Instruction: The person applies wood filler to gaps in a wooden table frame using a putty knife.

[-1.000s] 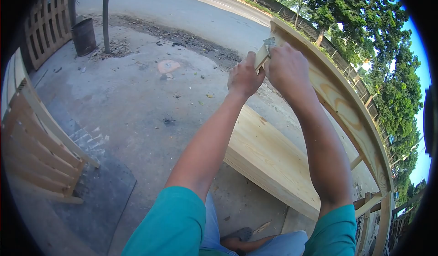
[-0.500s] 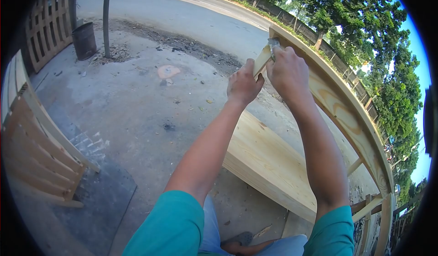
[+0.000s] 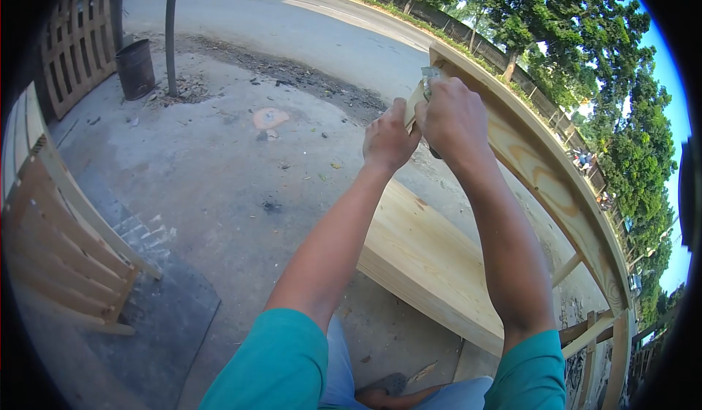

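My left hand (image 3: 390, 137) is wrapped round a pale wooden strip (image 3: 414, 107) near the upper corner of a wooden frame. Beside it, my right hand (image 3: 455, 118) grips what looks like a putty knife (image 3: 430, 75). Its greyish, smeared flat end sticks out above the fingers against the top of the strip, and a dark handle end shows below the fist. Close to the right of that hand runs the frame's curved-looking wooden rail (image 3: 541, 169). Under my forearms lies a wide, light wooden board (image 3: 424, 245).
A slatted wooden piece (image 3: 73, 234) stands at left on a dark sheet (image 3: 172, 322). Further off are a rusty bucket (image 3: 136, 69), a pole (image 3: 172, 37) and a pallet (image 3: 77, 37). A road (image 3: 278, 23) passes beyond the concrete ground.
My right hand has moved slightly left and down along the strip with the putty knife, whose dark handle end now shows. My left hand has stayed in place.
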The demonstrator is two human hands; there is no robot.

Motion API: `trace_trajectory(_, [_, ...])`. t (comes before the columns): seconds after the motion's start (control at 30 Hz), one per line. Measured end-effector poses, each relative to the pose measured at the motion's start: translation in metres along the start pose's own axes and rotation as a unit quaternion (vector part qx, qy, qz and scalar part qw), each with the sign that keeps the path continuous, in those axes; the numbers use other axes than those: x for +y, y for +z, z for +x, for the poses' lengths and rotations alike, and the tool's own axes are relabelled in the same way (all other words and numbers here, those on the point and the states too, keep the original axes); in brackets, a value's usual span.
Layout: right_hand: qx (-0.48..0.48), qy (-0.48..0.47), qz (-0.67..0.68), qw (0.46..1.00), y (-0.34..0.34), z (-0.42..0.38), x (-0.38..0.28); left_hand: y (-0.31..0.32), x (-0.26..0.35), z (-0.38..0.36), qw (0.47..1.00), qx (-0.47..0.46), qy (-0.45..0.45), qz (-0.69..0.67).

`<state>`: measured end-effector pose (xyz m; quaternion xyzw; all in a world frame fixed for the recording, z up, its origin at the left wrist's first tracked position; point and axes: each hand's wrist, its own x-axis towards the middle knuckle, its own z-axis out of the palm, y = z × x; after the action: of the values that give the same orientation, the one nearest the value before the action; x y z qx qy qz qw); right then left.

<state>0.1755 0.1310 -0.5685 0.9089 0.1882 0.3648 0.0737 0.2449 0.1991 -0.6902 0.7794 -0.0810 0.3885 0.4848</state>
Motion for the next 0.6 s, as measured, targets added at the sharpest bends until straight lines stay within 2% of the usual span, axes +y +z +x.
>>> trace_trajectory(0.07, [0.033,0.028,0.003,0.999,-0.001,0.004,-0.001,-0.001,0.000,-0.001,1.000,0.000,0.001,0.002])
trace_trajectory(0.27, [-0.029,0.019,-0.013,0.999,-0.018,0.005,-0.008,-0.002,0.000,-0.004,1.000,0.014,0.012,0.003])
trace_trajectory(0.37, [-0.048,0.054,-0.029,0.997,-0.021,0.012,-0.004,-0.004,-0.001,-0.004,1.000,0.005,0.007,-0.005])
trace_trajectory(0.57, [-0.166,-0.004,-0.052,0.985,-0.042,-0.048,0.002,-0.001,-0.002,-0.003,1.000,0.011,0.010,-0.001])
trace_trajectory(0.6, [-0.147,0.012,-0.044,0.988,-0.043,-0.058,0.003,-0.002,-0.002,-0.004,1.000,0.008,0.009,-0.001])
